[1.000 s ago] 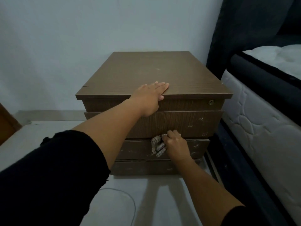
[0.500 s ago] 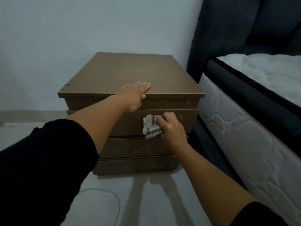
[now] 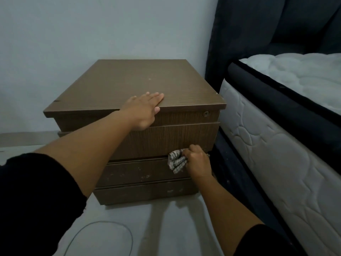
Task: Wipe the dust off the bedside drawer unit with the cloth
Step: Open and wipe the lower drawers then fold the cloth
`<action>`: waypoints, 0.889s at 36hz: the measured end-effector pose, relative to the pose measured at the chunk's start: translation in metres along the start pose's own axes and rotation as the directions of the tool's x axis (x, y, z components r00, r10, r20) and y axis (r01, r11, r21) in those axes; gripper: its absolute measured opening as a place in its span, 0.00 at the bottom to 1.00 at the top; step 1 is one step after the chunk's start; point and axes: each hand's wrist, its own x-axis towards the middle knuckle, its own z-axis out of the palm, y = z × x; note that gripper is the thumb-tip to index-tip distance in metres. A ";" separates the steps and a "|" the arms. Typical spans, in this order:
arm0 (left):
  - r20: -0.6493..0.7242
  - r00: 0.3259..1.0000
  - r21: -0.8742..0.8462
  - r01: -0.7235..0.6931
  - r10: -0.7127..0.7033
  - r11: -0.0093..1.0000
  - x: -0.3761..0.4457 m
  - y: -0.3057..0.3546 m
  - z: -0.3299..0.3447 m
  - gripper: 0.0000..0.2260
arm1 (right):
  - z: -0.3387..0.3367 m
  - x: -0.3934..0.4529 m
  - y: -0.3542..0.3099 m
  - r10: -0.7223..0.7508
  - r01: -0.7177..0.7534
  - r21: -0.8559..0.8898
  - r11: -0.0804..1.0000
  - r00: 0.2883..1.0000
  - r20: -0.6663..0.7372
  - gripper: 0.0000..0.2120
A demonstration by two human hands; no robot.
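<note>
The bedside drawer unit (image 3: 129, 85) stands on the pale floor (image 3: 166, 228) against the light wall (image 3: 92, 24), just beside the bed frame on its right. It is brown wood-grain, with a flat top panel overhanging the front and 4 horizontal front panels stacked below it. A small round lock (image 3: 206, 113) sits at the right end of the uppermost panel.

The left hand (image 3: 143, 109) lies palm down over the front edge of the top panel. Its fingers (image 3: 155, 96) are extended flat and close together on the top surface, gripping nothing; the thumb hangs over the front edge against the uppermost panel. The forearm is bare, with a black sleeve (image 3: 33, 200) at the upper arm.

The right hand (image 3: 197, 161) is curled closed around the cloth (image 3: 176, 160), a bunched checked rag in light and dark tones. The cloth protrudes to the left of the fist and is pressed against the drawer front, at the seam between panel 2 and panel 3, near the right edge of the unit.

Panels 3 and 4 carry pale specks and smudges (image 3: 145, 176) across their faces. The large panel 2 shows fewer marks.

A thin cable (image 3: 103, 226) loops on the floor in front of the unit. The mattress (image 3: 276, 163), white and quilted with dark piping, lies to the right, with a dark upholstered headboard (image 3: 258, 34) behind it.
</note>
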 end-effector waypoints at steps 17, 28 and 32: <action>0.066 0.997 -0.006 0.034 -0.034 0.999 0.000 0.000 -0.006 0.23 | -0.053 -0.010 -0.007 -0.181 0.149 -0.145 0.978 0.954 -0.241 0.16; 0.041 0.998 0.002 0.053 -0.053 0.999 0.001 0.005 -0.004 0.23 | -0.074 0.013 0.032 0.011 -0.034 -0.142 0.989 0.987 -0.161 0.16; 0.030 0.998 0.017 0.050 -0.050 0.999 0.001 0.004 -0.003 0.23 | -0.052 0.008 0.038 0.066 -0.075 -0.106 0.992 0.994 -0.087 0.16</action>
